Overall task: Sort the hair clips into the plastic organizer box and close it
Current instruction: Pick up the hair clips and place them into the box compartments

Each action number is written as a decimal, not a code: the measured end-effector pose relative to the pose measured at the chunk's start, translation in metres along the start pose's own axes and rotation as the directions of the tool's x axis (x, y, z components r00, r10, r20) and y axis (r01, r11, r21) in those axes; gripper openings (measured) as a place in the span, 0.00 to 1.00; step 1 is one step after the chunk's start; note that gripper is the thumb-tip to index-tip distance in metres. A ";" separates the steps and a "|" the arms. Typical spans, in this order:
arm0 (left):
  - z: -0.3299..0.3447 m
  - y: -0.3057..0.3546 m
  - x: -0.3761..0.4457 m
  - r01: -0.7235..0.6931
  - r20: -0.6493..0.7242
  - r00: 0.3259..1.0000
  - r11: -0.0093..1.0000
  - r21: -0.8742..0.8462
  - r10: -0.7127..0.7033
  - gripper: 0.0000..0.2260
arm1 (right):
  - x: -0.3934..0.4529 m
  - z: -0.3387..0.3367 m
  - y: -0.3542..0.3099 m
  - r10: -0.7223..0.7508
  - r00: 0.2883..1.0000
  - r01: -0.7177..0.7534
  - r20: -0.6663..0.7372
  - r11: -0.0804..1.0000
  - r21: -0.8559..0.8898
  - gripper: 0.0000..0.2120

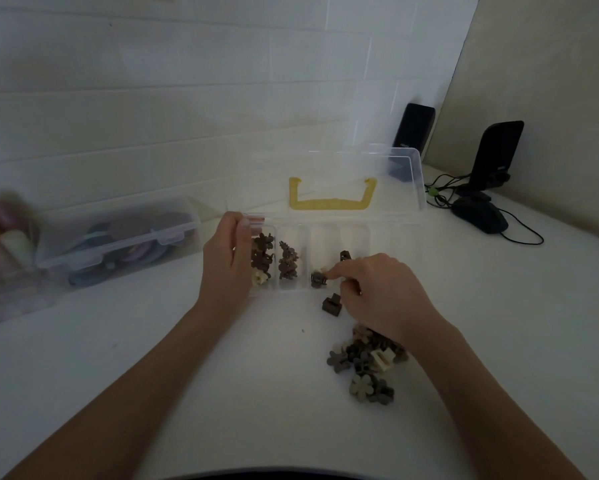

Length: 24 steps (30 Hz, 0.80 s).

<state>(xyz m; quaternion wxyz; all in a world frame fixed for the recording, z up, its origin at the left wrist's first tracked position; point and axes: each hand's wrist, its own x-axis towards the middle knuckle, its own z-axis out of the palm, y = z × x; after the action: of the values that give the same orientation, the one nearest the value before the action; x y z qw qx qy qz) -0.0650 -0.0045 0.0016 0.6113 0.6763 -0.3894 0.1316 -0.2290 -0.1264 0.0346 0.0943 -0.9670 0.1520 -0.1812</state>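
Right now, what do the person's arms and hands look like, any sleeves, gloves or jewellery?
Both forearms are bare, with no sleeves in view. The left hand and right hand wear no gloves. No watch, bracelet or ring shows. The left thumbnail looks pale, short and plain.

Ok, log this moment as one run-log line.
box: lid open | left hand: steadies box | right hand: puts clip in third slot | pile: unsorted

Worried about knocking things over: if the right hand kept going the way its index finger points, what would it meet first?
Probably the dark hair clip in the organizer box; the right hand points left at it, fingertip almost touching. Depth is unclear.
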 end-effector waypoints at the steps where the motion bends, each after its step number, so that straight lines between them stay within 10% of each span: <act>1: 0.000 0.000 0.000 -0.001 -0.003 1.000 1.000 0.005 0.001 0.09 | 0.000 -0.001 0.001 -0.011 1.000 0.011 0.006 1.000 0.006 0.18; 12: 0.000 -0.004 0.001 0.022 0.009 1.000 1.000 0.007 -0.022 0.11 | -0.002 -0.008 0.007 -0.076 0.989 0.093 -0.126 0.986 0.138 0.14; 18: 0.000 -0.004 0.001 0.043 0.006 0.999 0.999 0.006 -0.043 0.12 | -0.003 -0.009 0.001 -0.053 0.989 0.051 0.141 0.999 0.017 0.15; 24: 0.001 -0.002 0.004 0.064 0.002 0.998 0.998 0.000 -0.064 0.09 | -0.005 -0.012 -0.004 -0.078 0.989 0.086 0.127 0.995 -0.053 0.12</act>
<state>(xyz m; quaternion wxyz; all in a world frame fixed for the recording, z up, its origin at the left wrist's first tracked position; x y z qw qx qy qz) -0.0607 -0.0067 0.0024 0.6148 0.6885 -0.3684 0.1112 -0.2369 -0.1228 0.0453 0.0679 -0.9842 0.1112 -0.1197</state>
